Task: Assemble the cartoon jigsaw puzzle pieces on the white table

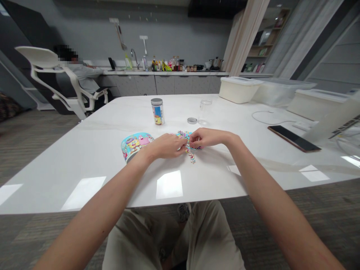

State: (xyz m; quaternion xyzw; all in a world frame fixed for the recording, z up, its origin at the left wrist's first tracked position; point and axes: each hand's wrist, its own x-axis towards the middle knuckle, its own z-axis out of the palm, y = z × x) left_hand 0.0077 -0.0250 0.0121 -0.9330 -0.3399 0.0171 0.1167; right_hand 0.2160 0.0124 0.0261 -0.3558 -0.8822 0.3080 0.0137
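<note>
A small heap of tiny multicoloured pieces (184,134) lies on the white table between my hands, with a short trail of loose pieces (192,157) running toward me. My left hand (169,145) reaches in from the left, palm down, index finger stretched out at the heap's edge. Curled over the heap's right side is my right hand (204,137), its thumb and fingertips pinched together; anything between them is hidden. Beside my left wrist is a curved, cartoon-printed item (136,144), partly covered by my forearm. Farther back stands a cartoon-labelled jar (158,112) with a grey lid.
A clear, empty-looking jar (206,108) stands behind my right hand, near a loose silver lid (192,120). To the right are a phone (292,138), a laptop (334,116), a white cable (270,122) and storage boxes (239,91). A person (84,77) sits beyond the table's far left.
</note>
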